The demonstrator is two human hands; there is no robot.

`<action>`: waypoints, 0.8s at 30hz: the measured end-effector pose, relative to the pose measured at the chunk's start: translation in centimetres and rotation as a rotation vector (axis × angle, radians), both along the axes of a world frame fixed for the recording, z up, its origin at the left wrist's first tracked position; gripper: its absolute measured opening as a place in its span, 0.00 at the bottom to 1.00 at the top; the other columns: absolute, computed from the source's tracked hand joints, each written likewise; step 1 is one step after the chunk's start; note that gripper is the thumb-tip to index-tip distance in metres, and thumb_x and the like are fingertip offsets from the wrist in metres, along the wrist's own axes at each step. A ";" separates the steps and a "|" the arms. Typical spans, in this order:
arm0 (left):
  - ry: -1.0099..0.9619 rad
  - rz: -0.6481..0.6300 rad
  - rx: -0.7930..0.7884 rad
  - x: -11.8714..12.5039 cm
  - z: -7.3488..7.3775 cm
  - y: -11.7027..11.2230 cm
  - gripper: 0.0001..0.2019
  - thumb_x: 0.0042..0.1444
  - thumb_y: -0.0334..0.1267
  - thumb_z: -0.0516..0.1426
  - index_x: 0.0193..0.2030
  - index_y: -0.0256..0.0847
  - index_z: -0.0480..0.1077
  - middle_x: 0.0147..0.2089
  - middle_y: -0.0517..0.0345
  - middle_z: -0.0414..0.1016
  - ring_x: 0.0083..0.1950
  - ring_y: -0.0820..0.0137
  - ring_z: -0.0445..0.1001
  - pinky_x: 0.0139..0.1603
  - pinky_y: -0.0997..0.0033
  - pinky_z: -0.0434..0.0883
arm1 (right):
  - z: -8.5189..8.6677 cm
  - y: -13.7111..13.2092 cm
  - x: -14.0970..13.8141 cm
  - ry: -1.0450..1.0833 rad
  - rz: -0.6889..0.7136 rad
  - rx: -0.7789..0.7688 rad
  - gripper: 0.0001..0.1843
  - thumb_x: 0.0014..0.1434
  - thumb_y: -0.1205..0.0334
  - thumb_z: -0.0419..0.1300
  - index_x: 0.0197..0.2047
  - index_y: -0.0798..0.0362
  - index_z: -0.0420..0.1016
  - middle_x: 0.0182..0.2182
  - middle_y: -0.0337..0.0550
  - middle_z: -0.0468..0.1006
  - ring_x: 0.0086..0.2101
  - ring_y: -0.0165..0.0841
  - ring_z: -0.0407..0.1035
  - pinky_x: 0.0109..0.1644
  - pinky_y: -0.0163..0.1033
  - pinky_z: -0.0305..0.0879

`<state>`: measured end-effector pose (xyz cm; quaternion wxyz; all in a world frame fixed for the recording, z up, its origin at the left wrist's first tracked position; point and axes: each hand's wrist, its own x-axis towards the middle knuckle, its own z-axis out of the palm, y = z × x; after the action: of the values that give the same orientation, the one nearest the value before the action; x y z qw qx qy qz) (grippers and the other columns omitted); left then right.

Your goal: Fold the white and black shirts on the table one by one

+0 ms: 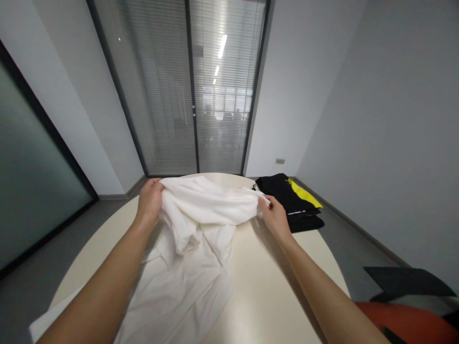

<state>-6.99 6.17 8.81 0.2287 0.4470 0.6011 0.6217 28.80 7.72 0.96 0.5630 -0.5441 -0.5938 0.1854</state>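
Note:
A white cloth garment (pixel 186 286), perhaps a shirt, lies rumpled over the left and middle of the round table. Its far part is lifted off the surface and stretched between my two hands. My left hand (pixel 151 200) is closed on the upper left edge of the fabric. At the upper right end, my right hand (pixel 273 215) pinches a corner between thumb and fingers. Folds hang down below the stretched part, near the left hand. The garment's near end runs out of view at the bottom.
Folded black clothes (pixel 283 193), one with a yellow patch, are stacked at the table's right rear edge. The cream round table (pixel 261 296) fills the middle. An orange-red chair (pixel 405 322) with a black armrest stands at lower right. Glass doors (pixel 222 95) are behind.

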 end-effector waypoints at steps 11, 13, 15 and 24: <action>0.357 -1.277 -0.387 3.7 2.2 -4.8 0.19 0.59 0.53 0.57 0.49 0.42 0.76 0.51 0.50 0.79 0.51 0.61 0.76 0.51 0.64 0.72 | -1.8 -0.8 -2.3 -0.020 0.410 -0.349 0.44 0.62 0.40 0.59 0.73 0.47 0.48 0.67 0.60 0.61 0.61 0.43 0.66 0.61 0.52 0.66; 0.440 -1.042 -0.283 3.9 1.1 -4.1 0.24 0.57 0.53 0.59 0.56 0.42 0.72 0.59 0.48 0.74 0.61 0.56 0.71 0.60 0.59 0.67 | -1.7 -1.5 -2.8 -0.056 0.480 -0.347 0.48 0.61 0.38 0.59 0.75 0.47 0.44 0.69 0.61 0.57 0.64 0.45 0.61 0.63 0.56 0.63; 0.557 -0.954 -0.285 4.4 0.0 -3.9 0.33 0.54 0.52 0.62 0.64 0.43 0.65 0.66 0.47 0.68 0.66 0.54 0.65 0.62 0.58 0.65 | -1.5 -2.1 -3.4 -0.081 0.558 -0.339 0.51 0.60 0.37 0.61 0.75 0.48 0.42 0.70 0.61 0.55 0.66 0.46 0.57 0.64 0.57 0.61; 0.663 -1.394 -0.510 6.5 1.2 -5.7 0.19 0.60 0.46 0.55 0.54 0.40 0.73 0.53 0.55 0.78 0.49 0.64 0.76 0.50 0.69 0.71 | -1.5 -3.6 -5.2 0.009 0.969 -0.337 0.55 0.56 0.38 0.66 0.75 0.49 0.42 0.73 0.53 0.47 0.69 0.44 0.47 0.72 0.53 0.44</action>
<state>-0.48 0.50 9.99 0.4680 0.8138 0.3443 0.0157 23.63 4.07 -0.59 0.3194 -0.2890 -0.7373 0.5205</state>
